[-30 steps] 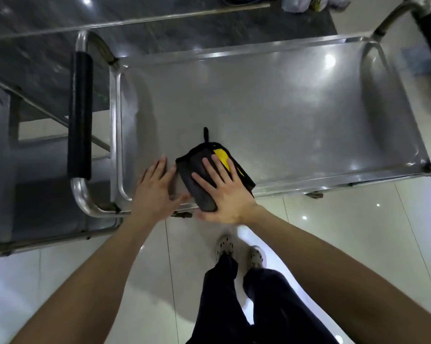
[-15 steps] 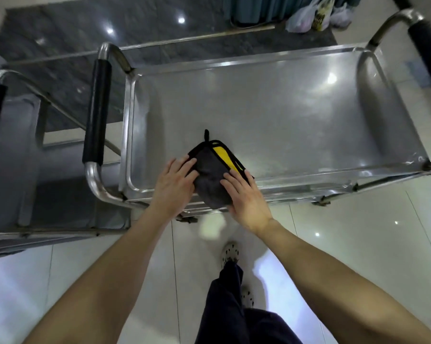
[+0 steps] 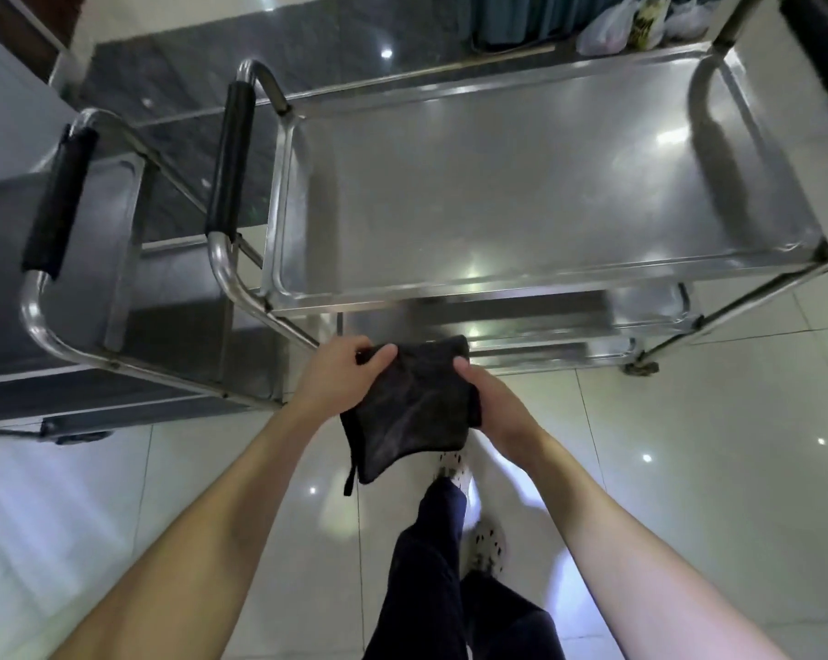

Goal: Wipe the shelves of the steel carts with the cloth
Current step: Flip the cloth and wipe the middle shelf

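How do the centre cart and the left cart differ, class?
The centre cart shows its top shelf whole and bright; the left cart is cut off by the frame edge and darker. The centre cart stands straight ahead, the left cart off to one side. Both are steel with black-padded handles.

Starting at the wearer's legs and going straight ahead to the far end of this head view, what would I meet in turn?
trouser legs → cloth, gripped by left hand and right hand → cart's lower shelf → cart's top shelf → plastic bags
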The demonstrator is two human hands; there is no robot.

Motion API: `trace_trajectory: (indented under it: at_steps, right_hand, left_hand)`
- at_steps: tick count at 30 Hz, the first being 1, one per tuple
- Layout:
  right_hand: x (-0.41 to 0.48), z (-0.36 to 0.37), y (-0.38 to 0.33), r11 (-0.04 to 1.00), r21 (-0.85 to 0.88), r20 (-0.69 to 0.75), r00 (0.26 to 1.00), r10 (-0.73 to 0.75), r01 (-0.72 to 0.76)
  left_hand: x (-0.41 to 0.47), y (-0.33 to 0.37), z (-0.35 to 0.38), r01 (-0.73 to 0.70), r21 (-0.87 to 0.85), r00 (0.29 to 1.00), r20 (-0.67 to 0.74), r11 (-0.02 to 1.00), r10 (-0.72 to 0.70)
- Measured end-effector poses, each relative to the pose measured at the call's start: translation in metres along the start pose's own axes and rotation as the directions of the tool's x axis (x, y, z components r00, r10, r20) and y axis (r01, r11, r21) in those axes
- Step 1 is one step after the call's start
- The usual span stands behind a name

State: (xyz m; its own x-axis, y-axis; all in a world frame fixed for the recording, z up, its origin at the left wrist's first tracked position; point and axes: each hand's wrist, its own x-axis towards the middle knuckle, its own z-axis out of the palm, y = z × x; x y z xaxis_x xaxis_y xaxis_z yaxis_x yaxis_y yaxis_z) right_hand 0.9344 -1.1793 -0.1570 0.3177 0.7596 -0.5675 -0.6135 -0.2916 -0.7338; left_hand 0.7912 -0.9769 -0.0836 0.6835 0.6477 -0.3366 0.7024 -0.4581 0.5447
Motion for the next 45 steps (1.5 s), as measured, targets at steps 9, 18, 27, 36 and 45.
trace_trajectory:
  at_steps: [9,18,27,36,45]
  right_hand:
    - [0.016,0.009,0.067,0.994,-0.103,-0.301,0.951,-0.072,0.043]
    - [0.118,-0.005,0.108,0.738,-0.646,-0.335,0.941,-0.043,-0.196]
    - [0.221,-0.016,0.064,0.894,-0.440,-0.363,0.894,-0.261,0.082]
    - [0.269,-0.012,0.061,0.883,-0.334,-0.217,0.885,-0.411,0.329]
    - [0.341,-0.069,0.047,0.769,-0.381,-0.264,0.737,-0.622,0.513]
  left_hand:
    - [-0.035,-0.080,0.071,0.511,-0.816,0.834,0.396,0.270,-0.384]
    - [0.031,-0.137,0.137,0.335,-0.537,0.925,0.031,0.774,-0.379]
    - [0.126,-0.169,0.152,0.025,-0.147,0.996,0.088,0.989,-0.012]
    - [0.177,-0.185,0.204,-0.258,-0.034,0.923,-0.303,0.966,0.236]
    - [0.233,-0.216,0.191,-0.248,-0.561,0.945,-0.319,0.790,0.070]
